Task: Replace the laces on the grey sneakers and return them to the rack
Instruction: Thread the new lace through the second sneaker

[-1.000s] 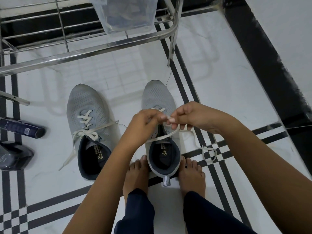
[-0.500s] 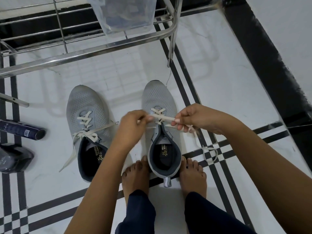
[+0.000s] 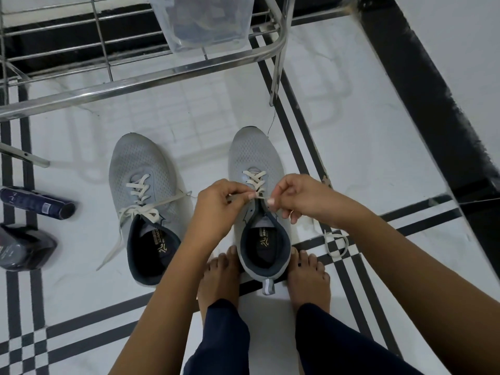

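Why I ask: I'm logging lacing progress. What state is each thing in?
Sneaker between the feet: upright, laced partway, upper eyelets empty.
Its lace: pinched by both hands, one end trailing on the floor.
Left hand: pinches the lace.
Right hand: pinches the lace.
Other sneaker: upright, laced, ends loose, untied.
Can: lying on its side.
Rack: standing, holds a clear bag.

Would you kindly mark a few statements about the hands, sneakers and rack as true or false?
1. The left hand and right hand both pinch the lace of the sneaker between the feet. True.
2. A second sneaker stands on the floor beside it. True.
3. The second sneaker is unlaced. False: it is laced, with the ends loose.
4. Both sneakers sit on the rack. False: they stand on the floor in front of the rack.
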Tool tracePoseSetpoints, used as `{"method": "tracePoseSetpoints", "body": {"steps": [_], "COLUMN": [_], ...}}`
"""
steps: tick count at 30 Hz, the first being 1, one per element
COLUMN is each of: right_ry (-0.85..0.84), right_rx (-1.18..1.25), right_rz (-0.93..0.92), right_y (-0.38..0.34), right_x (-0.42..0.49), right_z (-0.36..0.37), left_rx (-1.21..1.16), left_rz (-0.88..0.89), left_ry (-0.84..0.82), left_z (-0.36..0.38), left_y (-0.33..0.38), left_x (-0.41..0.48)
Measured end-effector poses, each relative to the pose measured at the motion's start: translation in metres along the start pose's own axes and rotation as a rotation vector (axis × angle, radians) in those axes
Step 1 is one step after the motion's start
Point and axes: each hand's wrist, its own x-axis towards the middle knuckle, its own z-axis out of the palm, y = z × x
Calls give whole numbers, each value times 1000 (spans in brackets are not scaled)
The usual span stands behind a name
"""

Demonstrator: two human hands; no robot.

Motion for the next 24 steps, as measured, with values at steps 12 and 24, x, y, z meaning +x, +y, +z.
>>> {"method": "tracePoseSetpoints", "body": {"steps": [12,24], "right_ry": [249,223], "right_rx": [136,325], "right_rz": [29,77], "right_y": [25,31], "right_x": [2,4], "right_z": [9,8], "left_rx": [310,214], "left_rz": [62,-32], "left_ry": [2,98], "left_z": [29,29], "left_y": [4,2], "left_x": [-10,-4]}}
